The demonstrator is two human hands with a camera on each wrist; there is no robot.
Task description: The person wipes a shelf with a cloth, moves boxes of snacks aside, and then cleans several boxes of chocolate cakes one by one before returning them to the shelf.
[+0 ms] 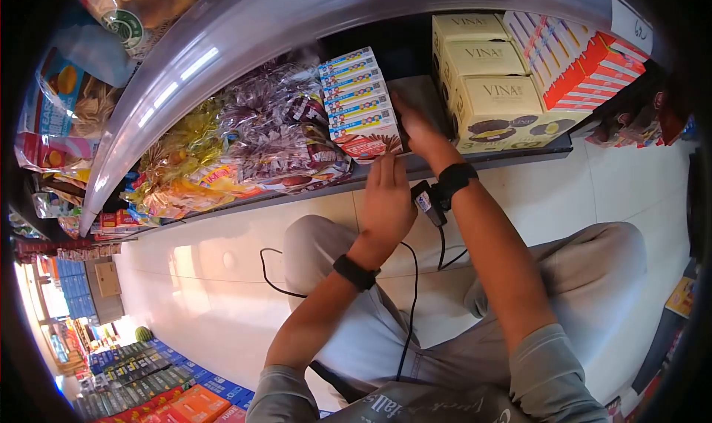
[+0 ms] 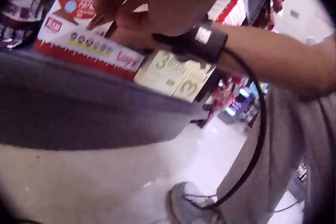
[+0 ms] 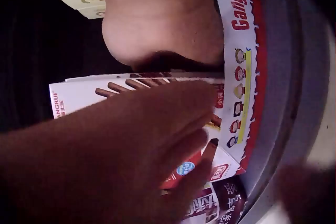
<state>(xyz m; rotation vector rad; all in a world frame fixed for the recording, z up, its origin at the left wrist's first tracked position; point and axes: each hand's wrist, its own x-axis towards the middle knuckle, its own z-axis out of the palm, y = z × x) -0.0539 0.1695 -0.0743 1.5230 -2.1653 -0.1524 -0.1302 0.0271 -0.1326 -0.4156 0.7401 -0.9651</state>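
A row of Gangrui biscuit-stick boxes [image 1: 360,100] stands on the low shelf, blue and yellow strips facing up. The front box [image 1: 368,143] is red and white, with brown sticks pictured on it. A white and red display tray [image 2: 97,50] holds the boxes. My left hand [image 1: 389,200] is at the front of the row, straight fingertips right at the lower edge of the front box. Along the row's right side reaches my right hand [image 1: 417,129], its fingers extended beside the boxes and partly hidden. Each wrist wears a black band.
Shiny bagged snacks [image 1: 259,130] crowd the shelf on the left. Cream VINA boxes [image 1: 495,97] and red-and-white boxes [image 1: 597,71] stand to the right. A clear curved shelf edge [image 1: 245,45] overhangs the row. Black cables [image 1: 410,304] hang over the person's legs.
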